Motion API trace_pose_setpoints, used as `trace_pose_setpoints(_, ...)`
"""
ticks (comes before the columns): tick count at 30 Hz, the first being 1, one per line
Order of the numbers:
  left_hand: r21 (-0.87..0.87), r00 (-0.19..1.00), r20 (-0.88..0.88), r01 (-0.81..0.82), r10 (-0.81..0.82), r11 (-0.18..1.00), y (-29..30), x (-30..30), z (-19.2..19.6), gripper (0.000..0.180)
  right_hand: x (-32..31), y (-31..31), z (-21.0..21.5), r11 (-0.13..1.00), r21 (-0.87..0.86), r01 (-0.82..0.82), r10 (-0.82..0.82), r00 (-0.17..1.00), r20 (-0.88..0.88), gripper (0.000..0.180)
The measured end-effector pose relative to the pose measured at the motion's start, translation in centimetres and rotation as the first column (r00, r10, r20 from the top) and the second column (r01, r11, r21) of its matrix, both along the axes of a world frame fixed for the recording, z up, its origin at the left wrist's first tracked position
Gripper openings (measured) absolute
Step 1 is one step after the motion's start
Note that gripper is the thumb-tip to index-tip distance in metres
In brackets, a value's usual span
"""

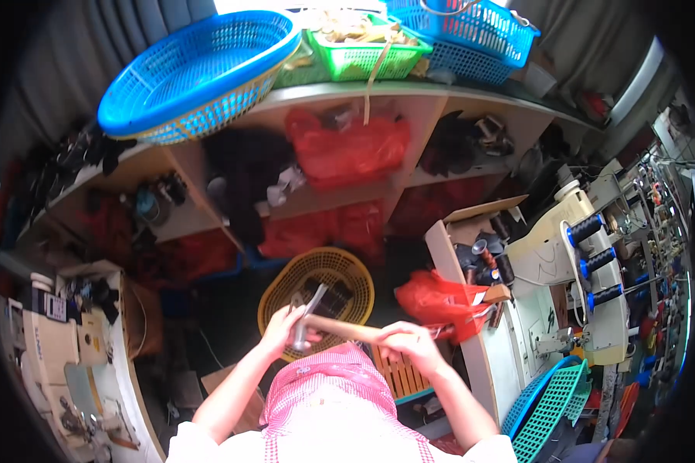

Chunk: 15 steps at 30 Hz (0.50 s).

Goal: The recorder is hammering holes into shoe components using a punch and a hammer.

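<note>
A hammer (344, 328) with a pale wooden handle and a grey metal head lies across in front of my body. My left hand (279, 333) is closed around its metal head, fingers partly hidden behind it. The end of the handle sits in my right hand (411, 346), whose fingers wrap round it. Just beyond and below the hammer stands a yellow plastic basket (361, 266) with dark pieces in it; what they are I cannot make out.
Sewing machines stand on tables at left (50, 339) and right (564, 270), the right one with dark thread cones (587, 230). A red plastic bag (440, 301) hangs near my right hand. Shelves with red bags (347, 150) stand ahead, topped by a blue basket (131, 116).
</note>
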<state>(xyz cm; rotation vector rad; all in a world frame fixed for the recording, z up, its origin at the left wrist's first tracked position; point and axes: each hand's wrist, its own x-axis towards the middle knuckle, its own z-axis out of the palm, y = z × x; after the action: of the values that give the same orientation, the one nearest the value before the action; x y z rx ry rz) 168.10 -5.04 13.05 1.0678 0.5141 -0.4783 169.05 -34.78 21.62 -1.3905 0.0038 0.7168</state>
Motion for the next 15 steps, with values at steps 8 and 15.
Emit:
trace_pose_setpoints(8,0.657,0.768,0.506,-0.047,-0.393,0.753,2.4,22.9,5.1,0.032,11.0,-9.1,6.6,0.862,-0.125,0.492,-0.371,0.779,0.506,0.025)
trace_pose_setpoints(15,0.745,0.369,0.575,-0.605,-0.730,0.281,1.0,35.6,14.5,0.025,14.1,-16.9,7.8,0.522,-0.081,0.849,-0.653,0.459,0.602,0.029)
